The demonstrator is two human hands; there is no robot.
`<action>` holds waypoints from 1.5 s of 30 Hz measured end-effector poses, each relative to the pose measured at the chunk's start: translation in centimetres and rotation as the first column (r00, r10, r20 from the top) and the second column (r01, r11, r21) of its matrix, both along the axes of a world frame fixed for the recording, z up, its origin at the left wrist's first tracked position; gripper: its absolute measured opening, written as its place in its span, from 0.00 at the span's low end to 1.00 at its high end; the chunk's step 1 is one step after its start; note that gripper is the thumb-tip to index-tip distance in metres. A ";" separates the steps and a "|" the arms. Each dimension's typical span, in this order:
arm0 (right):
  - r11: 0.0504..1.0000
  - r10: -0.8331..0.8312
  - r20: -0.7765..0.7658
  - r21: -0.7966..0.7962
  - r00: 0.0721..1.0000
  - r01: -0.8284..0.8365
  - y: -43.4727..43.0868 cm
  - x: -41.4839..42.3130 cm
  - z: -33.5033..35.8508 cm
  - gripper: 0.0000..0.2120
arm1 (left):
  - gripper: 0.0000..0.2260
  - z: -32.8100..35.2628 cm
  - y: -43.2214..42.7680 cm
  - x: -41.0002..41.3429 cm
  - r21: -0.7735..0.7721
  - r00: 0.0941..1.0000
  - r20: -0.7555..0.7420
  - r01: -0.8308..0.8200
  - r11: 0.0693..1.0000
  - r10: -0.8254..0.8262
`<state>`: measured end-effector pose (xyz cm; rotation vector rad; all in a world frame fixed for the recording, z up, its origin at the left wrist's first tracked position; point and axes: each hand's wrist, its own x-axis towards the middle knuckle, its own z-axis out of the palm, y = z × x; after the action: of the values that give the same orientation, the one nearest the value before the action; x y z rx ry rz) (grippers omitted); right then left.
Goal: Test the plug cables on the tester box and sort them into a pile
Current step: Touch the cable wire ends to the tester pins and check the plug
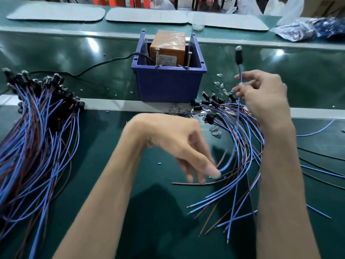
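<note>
The tester box (169, 85) is a blue bin holding an orange unit (168, 49), with two upright screws at its front rim. My right hand (265, 94) pinches one plug cable (239, 75) by its blue wire, black plug end raised to the right of the box. My left hand (179, 144) hangs blurred over the mat, fingers pointing down at the loose ends of blue and brown wires; whether it grips one is unclear. A loose bunch of plug cables (233, 139) lies under my right hand. A big pile of cables (37, 131) lies at the left.
A black power cord (104, 63) runs left from the box. Small clear bulbs (221, 86) and wire scraps litter the green mat beside the box. Grey trays (56, 13) and a bag of parts (308, 29) sit along the far edge.
</note>
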<state>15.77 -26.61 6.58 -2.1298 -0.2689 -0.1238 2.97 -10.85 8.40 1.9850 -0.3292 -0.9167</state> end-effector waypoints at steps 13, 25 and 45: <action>0.868 0.101 -0.256 -0.449 0.961 -0.211 0.0 -0.1 -0.9 0.18 | 0.25 -1.0 -1.1 1.5 0.482 0.965 0.240 -0.209 0.851 0.101; 0.828 0.226 -0.344 -0.425 0.911 -0.366 -0.2 0.1 -1.0 0.16 | 0.26 -6.3 12.7 -0.7 0.503 0.385 0.536 -0.860 0.082 0.751; 0.838 0.326 -0.289 -0.353 0.900 -0.417 0.5 -0.5 -0.7 0.12 | 0.16 -3.2 11.9 -1.1 0.170 0.251 0.689 -0.968 0.185 0.680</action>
<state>15.26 -26.08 5.91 -2.4304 -0.6205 0.4331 1.89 1.05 5.18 2.3938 0.9685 0.3618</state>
